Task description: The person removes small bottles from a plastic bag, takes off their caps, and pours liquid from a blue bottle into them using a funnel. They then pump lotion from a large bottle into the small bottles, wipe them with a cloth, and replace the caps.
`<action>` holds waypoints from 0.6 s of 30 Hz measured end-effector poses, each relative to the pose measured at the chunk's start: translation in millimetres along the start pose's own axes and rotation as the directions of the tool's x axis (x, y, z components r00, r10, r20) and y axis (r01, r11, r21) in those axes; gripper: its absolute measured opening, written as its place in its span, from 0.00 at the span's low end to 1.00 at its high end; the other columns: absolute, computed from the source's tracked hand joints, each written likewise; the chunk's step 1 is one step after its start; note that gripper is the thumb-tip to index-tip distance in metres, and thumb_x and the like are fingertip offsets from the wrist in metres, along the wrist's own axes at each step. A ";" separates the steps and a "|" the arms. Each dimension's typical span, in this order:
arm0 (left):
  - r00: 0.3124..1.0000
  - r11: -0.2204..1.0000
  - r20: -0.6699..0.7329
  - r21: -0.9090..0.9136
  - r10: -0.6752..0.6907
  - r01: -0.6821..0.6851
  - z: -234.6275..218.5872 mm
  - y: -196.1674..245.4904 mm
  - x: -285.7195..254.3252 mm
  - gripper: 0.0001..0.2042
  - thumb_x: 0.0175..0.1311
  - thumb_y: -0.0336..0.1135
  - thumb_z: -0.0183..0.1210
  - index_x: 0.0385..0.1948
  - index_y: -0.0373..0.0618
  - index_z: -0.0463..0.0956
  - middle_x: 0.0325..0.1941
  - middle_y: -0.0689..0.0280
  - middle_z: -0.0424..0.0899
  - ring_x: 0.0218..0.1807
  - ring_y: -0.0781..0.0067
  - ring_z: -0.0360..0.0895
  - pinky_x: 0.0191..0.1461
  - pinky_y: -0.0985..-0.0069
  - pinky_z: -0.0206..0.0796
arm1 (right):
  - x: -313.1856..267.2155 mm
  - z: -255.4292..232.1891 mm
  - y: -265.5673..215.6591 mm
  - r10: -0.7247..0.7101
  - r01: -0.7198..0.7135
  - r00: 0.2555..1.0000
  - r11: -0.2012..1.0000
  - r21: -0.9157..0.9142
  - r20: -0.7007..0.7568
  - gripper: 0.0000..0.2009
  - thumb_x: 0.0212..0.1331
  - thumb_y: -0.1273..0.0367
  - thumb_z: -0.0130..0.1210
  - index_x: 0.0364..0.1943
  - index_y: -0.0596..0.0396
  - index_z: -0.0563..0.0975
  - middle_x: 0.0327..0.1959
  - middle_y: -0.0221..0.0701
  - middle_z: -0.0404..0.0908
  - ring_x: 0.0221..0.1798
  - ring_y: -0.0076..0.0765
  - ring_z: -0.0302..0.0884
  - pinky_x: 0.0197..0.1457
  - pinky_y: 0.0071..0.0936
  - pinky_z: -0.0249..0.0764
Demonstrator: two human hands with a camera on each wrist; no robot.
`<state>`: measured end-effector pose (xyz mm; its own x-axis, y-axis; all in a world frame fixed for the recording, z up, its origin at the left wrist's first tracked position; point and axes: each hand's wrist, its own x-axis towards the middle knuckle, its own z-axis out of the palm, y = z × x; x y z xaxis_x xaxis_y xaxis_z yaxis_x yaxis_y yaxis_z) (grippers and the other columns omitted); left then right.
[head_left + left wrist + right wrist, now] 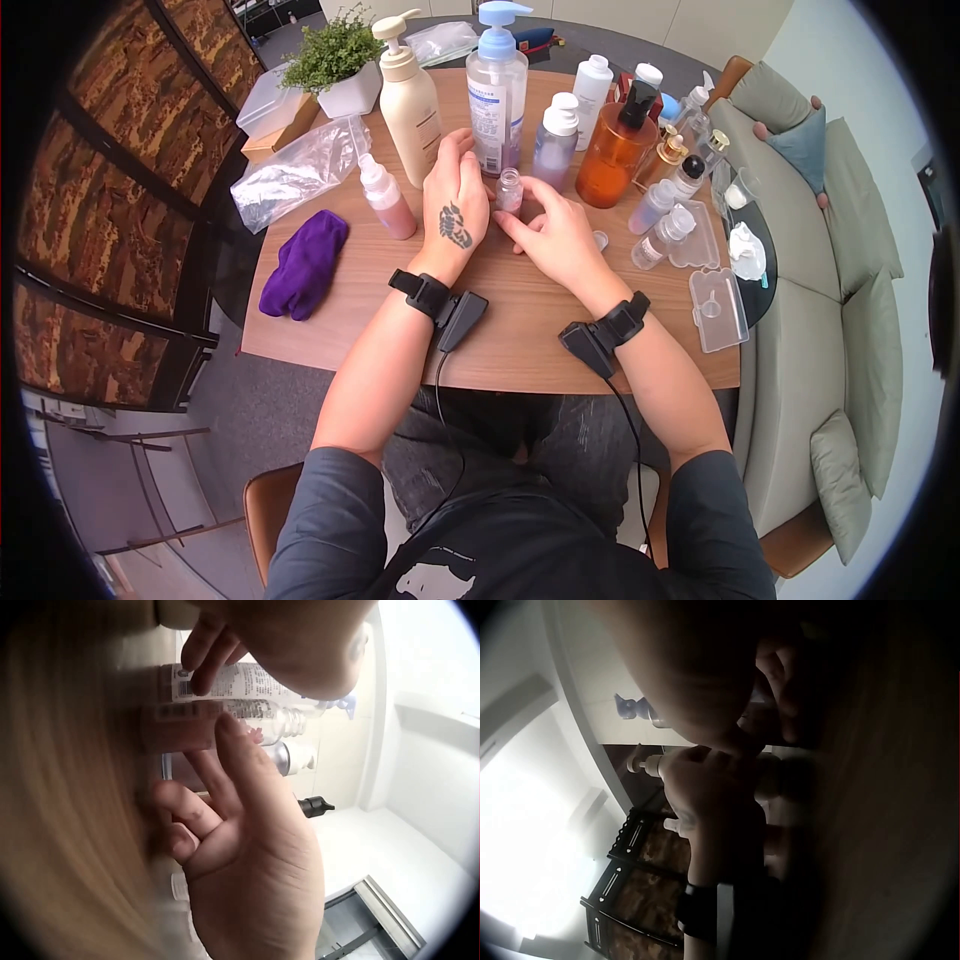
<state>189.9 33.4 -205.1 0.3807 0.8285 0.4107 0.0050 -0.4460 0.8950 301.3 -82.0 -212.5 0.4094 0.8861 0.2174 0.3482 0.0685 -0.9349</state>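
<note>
A: Ctr of head view, btwn the hands: what is it?

B: Small clear bottle (509,196), upright on wooden table (520,300), threaded neck uncovered. Lower part looks pinkish in L-wrist view.

A: R hand (553,232)?

B: Clamped on said bottle: thumb on near side, index finger round far side, other fingers curled (cf. L-wrist view).

A: And L hand (458,208)?

B: Fingers loose, pointing fwd, just beside the bottle. Contact w/ it: can't tell. Hands v. near each other; whether they touch, unclear.

A: Bkgd, L to R?

B: Beige pump bottle (408,120), tall blue-pump bottle (490,115), white-topped bottle (553,155), amber bottle (605,160) w/ black top.

A: L portion of table?

B: Pink spray bottle (390,205) near L hand; purple cloth (303,265) farther out; clear plastic bag (295,185) behind cloth.

A: R portion?

B: Clear plastic case (718,315) nr table edge, plus several small bottles, incl. one w/ clear cap (660,240).

A: R-wrist view?

B: Dark; finger detail mostly lost in shadow.
</note>
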 end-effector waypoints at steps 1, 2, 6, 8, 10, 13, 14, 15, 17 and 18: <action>1.000 1.000 0.014 -0.004 0.005 -0.005 0.0 -1.1 0.6 0.19 0.77 0.33 0.44 0.63 0.32 0.69 0.60 0.40 0.83 0.27 0.63 0.84 0.39 0.64 0.78 | 0.0 -0.4 0.9 -0.027 0.027 1.000 0.997 -0.074 0.002 0.21 0.59 0.64 0.70 0.54 0.58 0.80 0.37 0.43 0.88 0.28 0.38 0.86 0.36 0.34 0.81; 1.000 1.000 0.018 -0.020 -0.016 0.016 0.7 -1.9 1.0 0.19 0.77 0.32 0.45 0.64 0.33 0.68 0.61 0.40 0.83 0.27 0.63 0.85 0.39 0.64 0.79 | -0.2 -2.0 2.6 -0.054 0.054 0.999 0.987 -0.148 0.006 0.19 0.59 0.64 0.70 0.51 0.58 0.80 0.36 0.43 0.88 0.28 0.40 0.86 0.36 0.35 0.81; 0.998 0.999 0.058 0.032 -0.036 0.034 4.8 -15.7 7.2 0.24 0.74 0.30 0.52 0.69 0.35 0.62 0.64 0.40 0.81 0.25 0.63 0.85 0.37 0.66 0.79 | -13.5 -13.4 -7.3 -0.153 0.134 0.988 0.907 -0.400 -0.018 0.16 0.56 0.65 0.69 0.45 0.57 0.80 0.34 0.44 0.88 0.33 0.49 0.87 0.40 0.43 0.81; 0.995 0.995 0.082 0.086 -0.054 0.047 5.4 -11.4 8.8 0.29 0.71 0.30 0.58 0.72 0.37 0.58 0.65 0.41 0.80 0.24 0.64 0.85 0.33 0.68 0.79 | -14.6 -19.8 -1.5 -0.162 0.133 0.986 0.910 -0.393 -0.041 0.16 0.55 0.65 0.68 0.44 0.57 0.79 0.34 0.44 0.87 0.36 0.53 0.87 0.41 0.45 0.81; 0.989 0.989 0.101 0.112 -0.103 0.092 10.3 -3.5 10.4 0.36 0.69 0.31 0.64 0.75 0.39 0.54 0.66 0.41 0.79 0.22 0.65 0.84 0.28 0.69 0.77 | -16.2 -24.9 -0.5 -0.136 0.101 0.989 0.910 -0.402 -0.058 0.15 0.55 0.65 0.67 0.43 0.56 0.79 0.34 0.43 0.87 0.38 0.55 0.87 0.42 0.46 0.81; 0.981 0.980 0.100 0.126 -0.168 0.155 17.6 6.5 17.3 0.43 0.67 0.33 0.68 0.78 0.40 0.49 0.66 0.42 0.80 0.21 0.66 0.83 0.22 0.70 0.74 | -17.1 -30.0 -7.2 -0.093 0.047 0.993 0.892 -0.450 -0.079 0.15 0.56 0.63 0.66 0.44 0.55 0.78 0.34 0.43 0.87 0.39 0.56 0.87 0.43 0.47 0.81; 0.974 0.975 0.107 0.124 -0.199 0.185 18.1 9.3 19.4 0.43 0.67 0.34 0.68 0.79 0.40 0.49 0.66 0.42 0.80 0.21 0.66 0.83 0.21 0.70 0.74 | -17.9 -29.4 -7.7 -0.104 0.050 0.990 0.881 -0.471 -0.090 0.16 0.56 0.63 0.66 0.45 0.54 0.78 0.33 0.43 0.87 0.39 0.56 0.87 0.44 0.48 0.81; 0.966 0.969 0.113 0.121 -0.231 0.217 17.7 11.6 21.3 0.44 0.67 0.34 0.69 0.79 0.40 0.48 0.66 0.42 0.80 0.21 0.66 0.83 0.21 0.70 0.74 | -18.0 -28.2 -8.3 -0.115 0.052 0.988 0.869 -0.492 -0.099 0.16 0.56 0.62 0.66 0.45 0.53 0.78 0.33 0.43 0.87 0.39 0.57 0.87 0.44 0.48 0.82; 0.984 0.979 0.067 0.129 -0.167 0.158 18.1 9.8 20.4 0.43 0.66 0.35 0.70 0.79 0.39 0.50 0.64 0.42 0.81 0.19 0.68 0.82 0.19 0.71 0.72 | -19.5 -28.3 -16.5 -0.060 -0.009 0.992 0.850 -0.527 -0.114 0.16 0.56 0.62 0.65 0.46 0.52 0.78 0.33 0.42 0.88 0.39 0.57 0.87 0.44 0.49 0.82; 0.966 0.965 0.095 0.133 -0.240 0.226 14.9 8.5 21.3 0.42 0.64 0.36 0.72 0.76 0.36 0.57 0.64 0.40 0.81 0.29 0.57 0.87 0.30 0.66 0.79 | -19.2 -28.3 -20.2 -0.034 -0.037 0.992 0.839 -0.544 -0.120 0.17 0.56 0.61 0.65 0.47 0.51 0.78 0.34 0.42 0.88 0.40 0.57 0.87 0.44 0.50 0.82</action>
<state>211.9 42.2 -191.3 0.4545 0.8752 0.1657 0.2136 -0.2877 0.9336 310.3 -113.4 -189.8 0.4959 0.8215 0.2814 0.7351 -0.2246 -0.6396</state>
